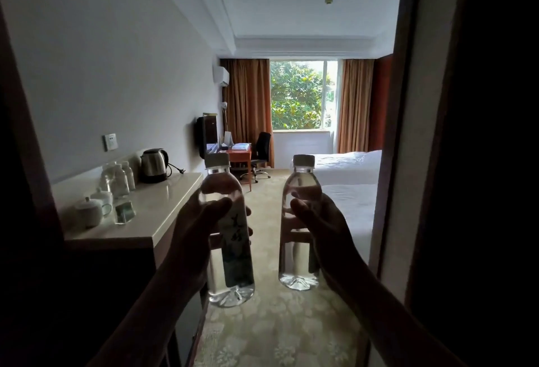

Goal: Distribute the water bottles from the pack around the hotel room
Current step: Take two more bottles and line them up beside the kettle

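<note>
The carpet aisle (262,250) ran open between the side counter (151,209) and the beds (347,180). On the counter, a kettle (154,165), some bottles (121,177) and white cups (93,209) crowded the wall side; its front part was free.

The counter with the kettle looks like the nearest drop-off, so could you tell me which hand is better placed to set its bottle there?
Probably the left hand: its bottle hangs beside the counter edge, on that side.
</note>
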Demonstrator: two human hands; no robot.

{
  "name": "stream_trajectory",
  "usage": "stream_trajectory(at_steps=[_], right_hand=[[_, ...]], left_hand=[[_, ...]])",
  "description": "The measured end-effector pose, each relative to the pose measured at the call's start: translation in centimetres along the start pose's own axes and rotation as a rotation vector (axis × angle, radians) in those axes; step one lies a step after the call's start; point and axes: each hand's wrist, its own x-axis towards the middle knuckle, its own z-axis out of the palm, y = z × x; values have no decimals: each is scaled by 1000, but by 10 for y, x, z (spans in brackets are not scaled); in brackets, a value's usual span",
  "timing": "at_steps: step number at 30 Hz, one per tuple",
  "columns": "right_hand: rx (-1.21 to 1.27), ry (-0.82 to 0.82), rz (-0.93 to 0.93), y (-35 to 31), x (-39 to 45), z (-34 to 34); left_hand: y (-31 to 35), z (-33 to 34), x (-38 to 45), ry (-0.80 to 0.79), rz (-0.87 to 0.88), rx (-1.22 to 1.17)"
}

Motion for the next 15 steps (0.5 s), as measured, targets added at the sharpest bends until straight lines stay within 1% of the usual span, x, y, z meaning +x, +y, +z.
stream_trajectory(at_steps=[5, 7, 9, 11, 15], right_hand=[[-22, 12, 21, 32, 93, 36], [-52, 18, 9, 35, 120, 45], [-63, 29, -24, 47, 164, 54], [-54, 32, -28, 50, 184, 56], [-60, 61, -38, 81, 245, 51]], left_hand=[[-35, -48, 106, -20, 1, -70], [-44, -53, 138, -23, 5, -93], [-68, -58, 184, -49, 11, -125], [-81, -57, 206, -76, 16, -127], [-122, -56, 264, -115, -4, -138]])
